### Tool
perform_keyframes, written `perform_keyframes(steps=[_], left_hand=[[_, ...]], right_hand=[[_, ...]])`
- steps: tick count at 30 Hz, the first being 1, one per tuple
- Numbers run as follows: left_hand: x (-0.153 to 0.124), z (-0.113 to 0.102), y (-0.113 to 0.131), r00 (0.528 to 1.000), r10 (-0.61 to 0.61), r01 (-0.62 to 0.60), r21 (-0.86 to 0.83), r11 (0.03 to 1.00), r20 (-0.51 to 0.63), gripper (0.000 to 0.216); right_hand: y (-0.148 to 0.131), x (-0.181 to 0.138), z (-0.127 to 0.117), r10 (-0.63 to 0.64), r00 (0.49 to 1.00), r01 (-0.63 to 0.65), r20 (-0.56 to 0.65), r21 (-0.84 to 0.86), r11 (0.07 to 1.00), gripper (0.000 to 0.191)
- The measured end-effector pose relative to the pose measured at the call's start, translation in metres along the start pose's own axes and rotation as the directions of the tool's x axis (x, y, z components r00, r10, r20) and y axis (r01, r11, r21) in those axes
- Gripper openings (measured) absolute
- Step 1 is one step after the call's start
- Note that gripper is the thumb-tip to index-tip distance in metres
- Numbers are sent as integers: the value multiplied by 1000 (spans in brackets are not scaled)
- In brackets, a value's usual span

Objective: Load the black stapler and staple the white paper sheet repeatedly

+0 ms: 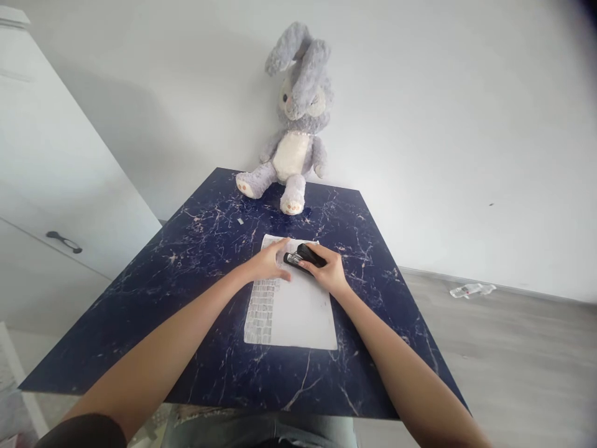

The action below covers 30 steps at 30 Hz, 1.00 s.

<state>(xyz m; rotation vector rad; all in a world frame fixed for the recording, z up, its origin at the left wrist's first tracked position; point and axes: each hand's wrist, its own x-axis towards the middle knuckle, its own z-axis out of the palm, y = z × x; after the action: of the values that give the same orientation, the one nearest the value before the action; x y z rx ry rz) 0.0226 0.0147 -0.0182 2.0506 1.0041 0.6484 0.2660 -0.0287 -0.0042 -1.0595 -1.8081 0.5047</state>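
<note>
A black stapler point(305, 257) is gripped in my right hand point(330, 269), above the upper part of a white sheet of paper point(303, 317). The stapler's metal front end points left. My left hand point(269, 261) is just to the left of it, thumb and fingers spread apart around the space before the stapler's nose; I see nothing held in it. Down the paper's left side runs a grey, brick-like printed pattern. Whether the paper is one sheet or a stack, I cannot tell.
The paper lies on a dark blue marbled table point(209, 348). At its far edge a grey plush rabbit point(296, 149) sits against the wall. A small pale scrap point(240, 221) lies left of the rabbit's feet. A white cabinet point(56, 174) stands at left; clear plastic bottles point(471, 290) lie on the floor.
</note>
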Motion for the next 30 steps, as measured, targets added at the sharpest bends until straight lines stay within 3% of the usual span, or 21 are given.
perform_keyframes(steps=[4,8,10,13,18,25,30], left_hand=[[0,-2,0,994,-60,27,-333,942,-90,100],[2,8,0,955,-127,-2,-433,901,-268,84],[4,11,-1,941,-130,-17,-428,904,-312,80],[5,10,-2,926,-142,-36,-459,888,-349,76],[7,8,1,896,-204,-80,-597,798,-394,77],[6,4,6,903,-248,-79,-705,705,-350,86],[5,2,8,900,-252,-90,-718,690,-355,89]], right_hand=[[-4,-2,0,-58,987,61,148,-18,998,41],[-4,-3,3,-96,972,92,214,28,995,47],[-3,-2,0,-78,963,59,260,78,995,53],[2,3,-15,5,925,-100,381,228,968,52],[16,5,-41,67,816,-381,574,448,809,53],[34,5,-44,38,763,-507,645,562,653,53],[42,5,-44,23,736,-543,677,569,618,53]])
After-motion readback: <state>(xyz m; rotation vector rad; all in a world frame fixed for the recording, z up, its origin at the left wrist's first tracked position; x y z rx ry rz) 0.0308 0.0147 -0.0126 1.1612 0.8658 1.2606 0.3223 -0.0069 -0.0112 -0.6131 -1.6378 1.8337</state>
